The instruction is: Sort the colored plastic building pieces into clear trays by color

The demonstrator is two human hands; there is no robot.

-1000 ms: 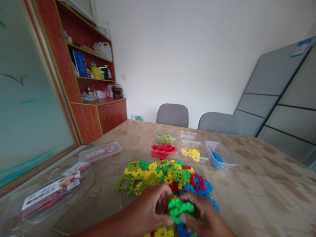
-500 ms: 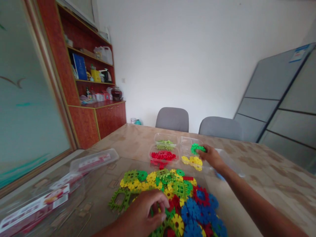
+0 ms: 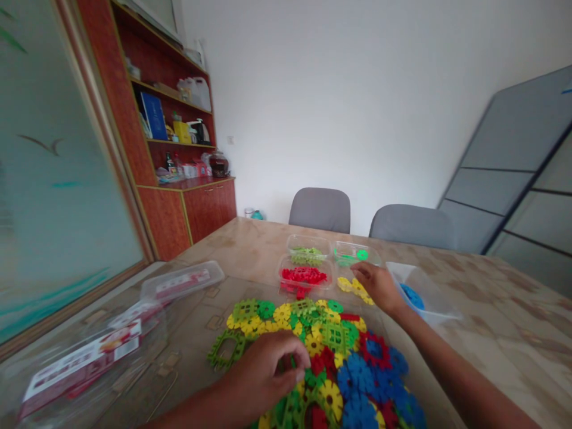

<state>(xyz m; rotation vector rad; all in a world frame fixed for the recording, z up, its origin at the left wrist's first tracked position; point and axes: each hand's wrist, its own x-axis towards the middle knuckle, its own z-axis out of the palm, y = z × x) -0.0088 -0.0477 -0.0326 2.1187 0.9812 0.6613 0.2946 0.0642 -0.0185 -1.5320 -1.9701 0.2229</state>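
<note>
A mixed pile of plastic snowflake-shaped and square building pieces (image 3: 330, 339) lies before me in yellow, green, red and blue. My left hand (image 3: 268, 369) rests low over its near left side, fingers loosely curled, a gap between thumb and forefinger and nothing visible in them. Beyond the pile my right hand (image 3: 378, 286) hovers empty, fingers loosely bent and slightly apart, by a clear box with green pieces (image 3: 361, 254). Yellow pieces (image 3: 351, 285) sit just below its fingertips. Red pieces (image 3: 304, 277) and light-green pieces (image 3: 307, 256) fill two clear boxes to the left.
A translucent box (image 3: 435, 304) with blue pieces (image 3: 412, 296) stands right of my right forearm. Clear lids and packages with printed labels (image 3: 89, 363) lie on the table's left. Two grey chairs (image 3: 320, 210) stand behind the far edge.
The green pieces that my right hand held now lie in the back right box, let go. That hand has drawn slightly nearer. My left hand stays over the pile; the view has shifted a little.
</note>
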